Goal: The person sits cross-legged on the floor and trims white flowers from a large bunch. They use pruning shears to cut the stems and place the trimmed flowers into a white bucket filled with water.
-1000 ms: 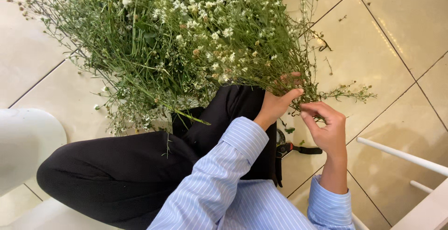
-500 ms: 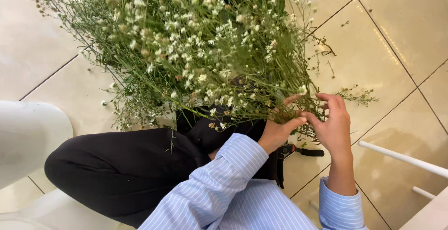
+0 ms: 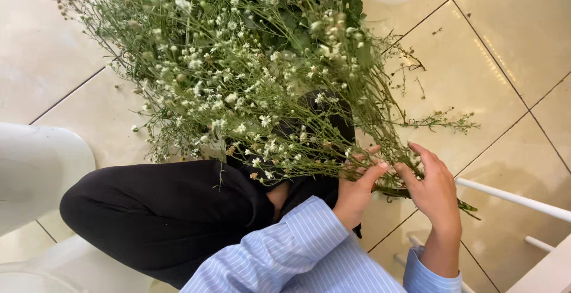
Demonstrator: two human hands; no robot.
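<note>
The floor (image 3: 523, 49) was glossy cream tile with dark grout lines running diagonally, and it filled the frame from nine o'clock round to three. At eight o'clock a white rounded plastic seat (image 3: 35, 174) curved in from the left edge, with bare tile above it toward ten o'clock. From seven o'clock toward the centre stretched a leg in black trousers (image 3: 160, 216), bent at the knee. Over it, from the centre up to twelve o'clock, fanned a large bunch of small white wildflowers (image 3: 238, 79) on thin green stems, the stems converging toward four o'clock. There the left hand (image 3: 357, 189), coming out of a blue striped sleeve (image 3: 297, 251), was closed round the gathered stems just beside the knee. Just right of it the right hand (image 3: 434, 192) had its fingers curled onto the same stems from the other side, pinching them. A few loose sprigs (image 3: 452, 120) lay on the tile at two to three o'clock. At four o'clock white rails (image 3: 511, 201) crossed the corner; open tile remained at one to two o'clock.
</note>
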